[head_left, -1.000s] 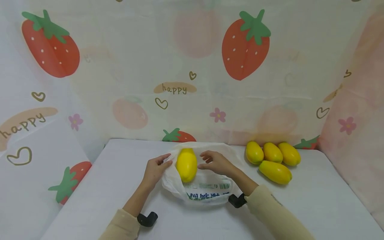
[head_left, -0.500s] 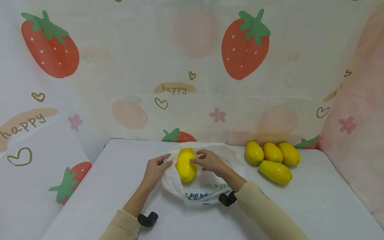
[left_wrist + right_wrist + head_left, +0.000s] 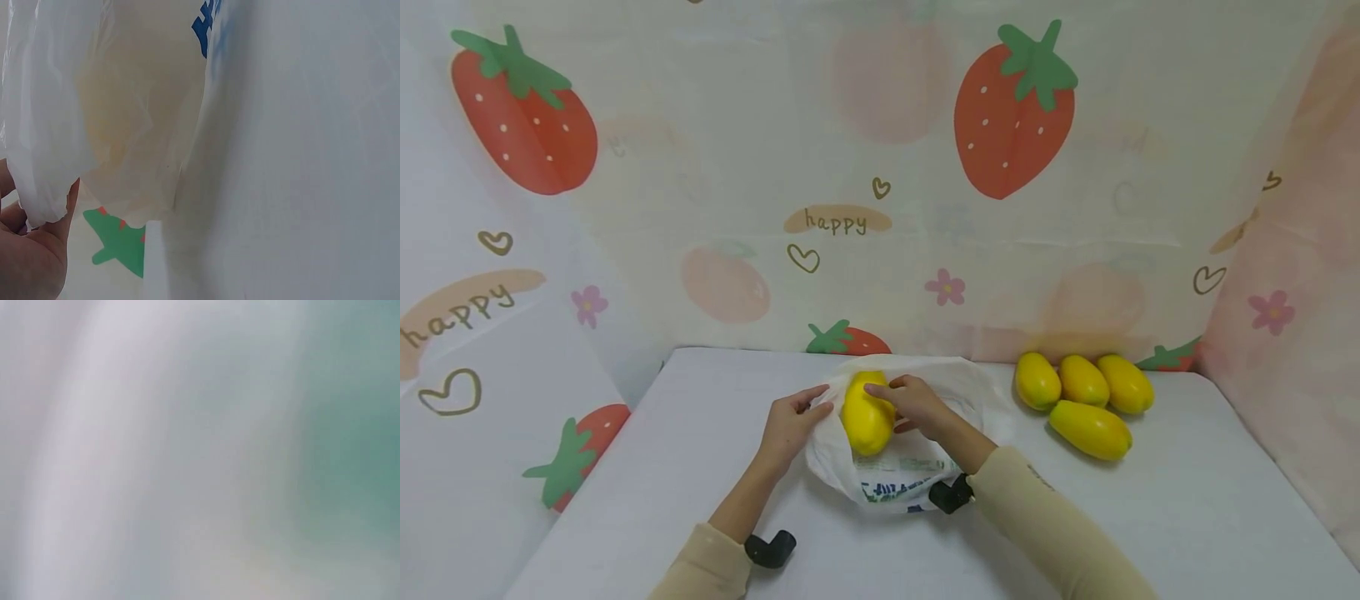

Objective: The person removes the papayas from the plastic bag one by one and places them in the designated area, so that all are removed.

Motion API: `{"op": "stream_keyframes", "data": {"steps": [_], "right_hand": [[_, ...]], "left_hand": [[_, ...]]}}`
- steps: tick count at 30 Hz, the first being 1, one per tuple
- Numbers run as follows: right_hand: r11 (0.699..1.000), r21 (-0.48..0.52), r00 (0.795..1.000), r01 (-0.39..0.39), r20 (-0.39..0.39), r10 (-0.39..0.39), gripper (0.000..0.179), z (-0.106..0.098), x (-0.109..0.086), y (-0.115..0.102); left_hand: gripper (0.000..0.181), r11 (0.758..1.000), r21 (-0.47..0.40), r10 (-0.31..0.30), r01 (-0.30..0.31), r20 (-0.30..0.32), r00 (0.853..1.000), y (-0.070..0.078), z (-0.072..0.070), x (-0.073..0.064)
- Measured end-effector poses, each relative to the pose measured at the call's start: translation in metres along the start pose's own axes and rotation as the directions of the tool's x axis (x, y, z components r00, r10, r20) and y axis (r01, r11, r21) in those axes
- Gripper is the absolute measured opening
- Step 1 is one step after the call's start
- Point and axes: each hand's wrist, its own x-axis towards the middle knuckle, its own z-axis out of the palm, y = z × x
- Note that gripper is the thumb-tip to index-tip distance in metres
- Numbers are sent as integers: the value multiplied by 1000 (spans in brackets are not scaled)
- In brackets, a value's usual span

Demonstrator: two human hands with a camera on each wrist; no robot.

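Observation:
A yellow mango point(image 3: 867, 425) lies in the mouth of a white plastic bag point(image 3: 835, 467) in the head view. My left hand point(image 3: 787, 425) pinches the bag's left rim between thumb and fingers. In the left wrist view, thin plastic point(image 3: 47, 125) hangs from that hand point(image 3: 34, 256), with a faint yellow shape behind it. My right hand point(image 3: 925, 410) reaches over the bag and grips the mango, its thumb on the upper face and its fingers along the right side. The fingertips behind the fruit are hidden. Only blurred pale plastic point(image 3: 94, 456) fills the right wrist view.
Several more mangoes point(image 3: 1090, 431) are grouped at the back right of the white table point(image 3: 700, 400), right of the bag. A strawberry-printed cloth point(image 3: 850, 125) stands close behind the table and along its sides.
My right hand has moved left from beside the mango onto it, and its thumb and fingers have come around the fruit. The left hand keeps its place on the bag's rim.

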Motion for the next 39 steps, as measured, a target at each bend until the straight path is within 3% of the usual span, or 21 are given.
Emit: {"op": "stream_keyframes", "data": {"steps": [13,22,39], "right_hand": [[999,-30,999,-42,-17,42,67,15,1,-10],[995,-56,996,-81,-40,78,67,15,0,-10],[981,-193,1000,5,29,1,70,-9,-11,-3]], "left_hand": [[40,1000,-1,1,-1,3,1000,2,0,0],[40,1000,-1,-17,17,-2,1000,1,1,0],[40,999,-29,16,-16,-13,1000,-2,1,3]]}}
